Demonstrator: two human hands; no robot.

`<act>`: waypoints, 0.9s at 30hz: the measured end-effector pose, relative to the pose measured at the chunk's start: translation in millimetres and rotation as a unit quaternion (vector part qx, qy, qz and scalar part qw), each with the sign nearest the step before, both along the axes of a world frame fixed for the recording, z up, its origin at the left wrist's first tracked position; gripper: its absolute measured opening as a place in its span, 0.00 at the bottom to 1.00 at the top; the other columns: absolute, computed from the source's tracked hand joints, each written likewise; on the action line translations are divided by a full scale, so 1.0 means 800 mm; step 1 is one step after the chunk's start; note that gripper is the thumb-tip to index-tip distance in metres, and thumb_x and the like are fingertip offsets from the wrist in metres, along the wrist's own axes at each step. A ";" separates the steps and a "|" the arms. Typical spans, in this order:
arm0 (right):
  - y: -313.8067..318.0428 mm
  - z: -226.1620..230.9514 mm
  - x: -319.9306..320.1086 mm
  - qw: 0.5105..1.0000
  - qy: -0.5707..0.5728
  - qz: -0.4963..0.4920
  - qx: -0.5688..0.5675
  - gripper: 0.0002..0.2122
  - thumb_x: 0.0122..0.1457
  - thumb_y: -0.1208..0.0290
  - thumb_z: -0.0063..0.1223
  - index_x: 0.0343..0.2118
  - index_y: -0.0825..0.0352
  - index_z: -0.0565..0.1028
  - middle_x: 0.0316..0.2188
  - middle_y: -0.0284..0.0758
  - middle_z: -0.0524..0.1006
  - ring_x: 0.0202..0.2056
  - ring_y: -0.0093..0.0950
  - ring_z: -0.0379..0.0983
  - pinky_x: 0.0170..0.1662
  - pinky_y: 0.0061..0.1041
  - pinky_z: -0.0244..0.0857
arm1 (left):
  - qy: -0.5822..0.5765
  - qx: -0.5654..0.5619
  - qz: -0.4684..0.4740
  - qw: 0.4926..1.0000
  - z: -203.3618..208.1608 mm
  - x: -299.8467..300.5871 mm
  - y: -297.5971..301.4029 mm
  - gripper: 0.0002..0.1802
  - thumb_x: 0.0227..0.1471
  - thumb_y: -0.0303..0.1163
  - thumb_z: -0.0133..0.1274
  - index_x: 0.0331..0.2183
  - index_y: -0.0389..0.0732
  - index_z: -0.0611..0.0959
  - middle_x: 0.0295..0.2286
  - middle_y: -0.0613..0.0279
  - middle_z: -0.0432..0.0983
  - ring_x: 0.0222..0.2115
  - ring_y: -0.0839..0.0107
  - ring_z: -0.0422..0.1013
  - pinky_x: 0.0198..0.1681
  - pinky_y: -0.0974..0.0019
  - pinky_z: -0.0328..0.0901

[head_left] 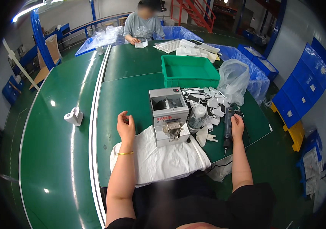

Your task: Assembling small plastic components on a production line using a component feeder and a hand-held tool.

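My left hand (pixel 126 126) hovers left of the grey screw feeder (pixel 170 118), fingers loosely curled and apart, nothing visible in it. The screw feeder stands on a white cloth (pixel 159 164), its open top showing a metal part inside. At the right, my right hand (pixel 238 128) is closed beside a grey and black electric screwdriver (pixel 228 128), which lies with its bit toward me. A small dark piece (pixel 239 113) shows at the right fingertips; I cannot make out its kind. Between feeder and screwdriver lie a clear plastic container (pixel 198 118) and a pile of small white and black parts (pixel 213 104).
A green bin (pixel 189 78) stands behind the feeder, with a clear plastic bag (pixel 233 80) to its right. A white moulded part (pixel 74 116) sits on the green surface left of the white rail (pixel 94 133). Across the table a person (pixel 144 26) handles a white piece.
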State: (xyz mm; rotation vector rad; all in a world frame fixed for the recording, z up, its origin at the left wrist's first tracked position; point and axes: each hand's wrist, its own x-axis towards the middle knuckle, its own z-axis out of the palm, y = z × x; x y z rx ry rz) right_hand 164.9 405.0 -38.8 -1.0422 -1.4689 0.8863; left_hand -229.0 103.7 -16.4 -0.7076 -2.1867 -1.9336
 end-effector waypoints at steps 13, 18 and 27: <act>-0.004 0.002 0.001 1.000 -0.004 0.003 -0.015 0.15 0.60 0.70 0.56 0.47 0.72 0.74 0.42 0.37 0.77 0.43 0.24 0.73 0.50 0.22 0.65 | -0.007 -0.001 -0.006 1.000 -0.001 0.000 -0.002 0.13 0.54 0.27 0.54 0.43 0.36 0.77 0.26 0.64 0.75 0.24 0.76 0.70 0.30 0.70 0.67; -0.003 0.003 0.002 1.000 -0.004 -0.003 -0.001 0.16 0.59 0.70 0.57 0.47 0.74 0.73 0.41 0.39 0.78 0.42 0.26 0.74 0.48 0.23 0.66 | -0.017 -0.012 -0.009 1.000 0.004 0.002 -0.003 0.14 0.54 0.27 0.55 0.43 0.36 0.77 0.27 0.65 0.75 0.26 0.77 0.70 0.31 0.72 0.67; -0.002 0.002 0.003 1.000 -0.008 0.005 -0.006 0.15 0.60 0.70 0.56 0.47 0.73 0.73 0.41 0.38 0.77 0.42 0.25 0.74 0.49 0.22 0.65 | -0.010 -0.021 -0.004 1.000 0.004 0.003 -0.003 0.14 0.54 0.28 0.55 0.44 0.37 0.76 0.27 0.65 0.76 0.25 0.76 0.70 0.31 0.70 0.67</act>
